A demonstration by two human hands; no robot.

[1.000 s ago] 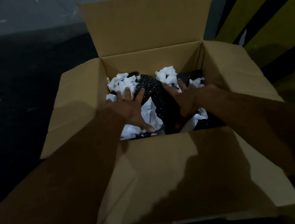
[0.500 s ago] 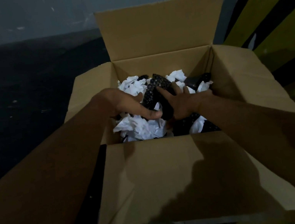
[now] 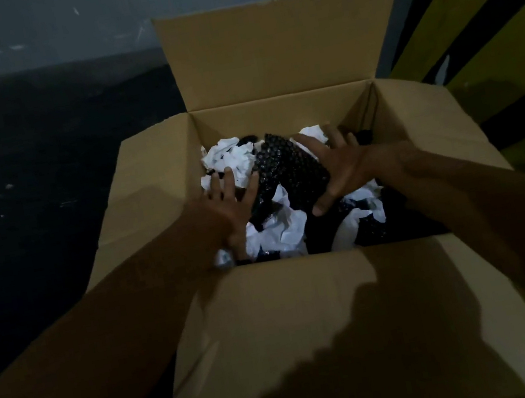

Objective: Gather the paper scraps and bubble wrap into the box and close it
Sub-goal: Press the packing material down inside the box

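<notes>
Corrugated brown cardboard box point(image 3: 274, 113), square, open at the top, all four flaps unfolded. The far flap stands upright, the left and right flaps slope outward, and the near flap hangs toward the viewer with arm shadows across it.

Contents, item one: crumpled white paper scraps point(image 3: 233, 156), creased and irregular, heaped inside the box at far left, centre and right.

Contents, item two: black bubble wrap point(image 3: 287, 167), a glossy dimpled sheet, bunched into a ridge that runs from the far centre of the box toward the near side and lies over and among the paper.

Left hand point(image 3: 224, 205): palm down inside the box, fingers straight and spread apart, resting on paper, with one fingertip against the left edge of the bubble wrap. It grasps nothing.

Right hand point(image 3: 342, 164): palm down, fingers fanned wide over the right side of the bubble wrap ridge, thumb pointing to the near side. It presses flat and grips nothing.

Surroundings: dark speckled floor point(image 3: 23, 169) to the left; plain grey wall point(image 3: 51, 25) behind; a yellow and black diagonally striped surface point(image 3: 485, 22) at right.
</notes>
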